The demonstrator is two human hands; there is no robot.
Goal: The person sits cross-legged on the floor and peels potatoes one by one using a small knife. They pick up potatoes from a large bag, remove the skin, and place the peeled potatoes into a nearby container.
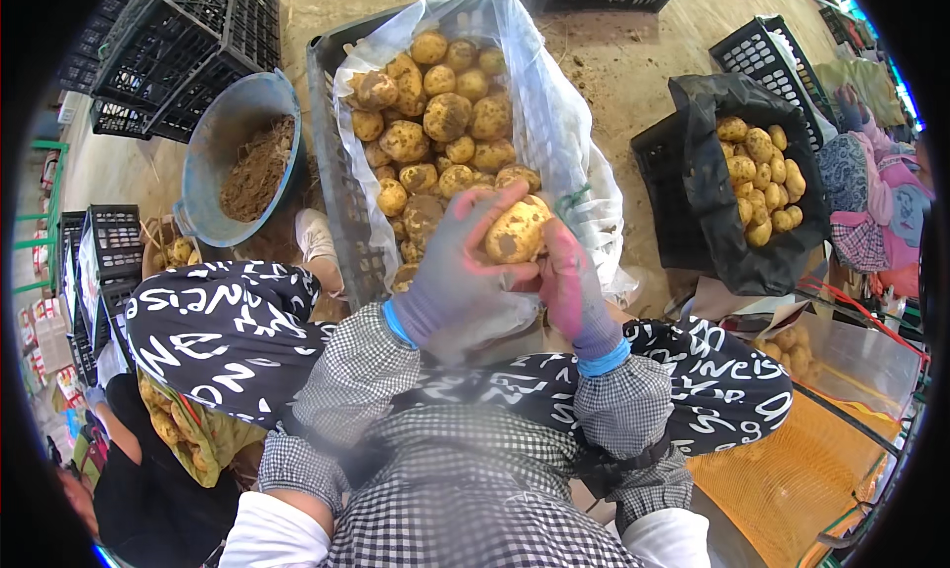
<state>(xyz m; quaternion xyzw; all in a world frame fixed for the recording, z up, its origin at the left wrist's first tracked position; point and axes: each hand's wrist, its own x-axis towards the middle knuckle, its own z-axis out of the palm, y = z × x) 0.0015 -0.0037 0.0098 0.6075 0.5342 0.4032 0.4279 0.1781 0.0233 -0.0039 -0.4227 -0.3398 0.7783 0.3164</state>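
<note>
Between my gloved hands is a large potato, pale yellow with brown patches of soil. My left hand wraps its left side and underside, with fingers across the top. Against the potato's right edge, my right hand presses with its thumb and fingers. Both gloves are grey-purple with pink fingers. Just beyond my hands stands a black plastic crate lined with a whitish plastic sheet. Many soil-covered potatoes fill it, and my hands hide those at its near end.
Left of the crate, a blue tub holds loose soil. At right is a crate with a black liner, full of cleaner potatoes. Stacked black crates stand far left. Orange mesh lies at lower right. Other people sit on both sides.
</note>
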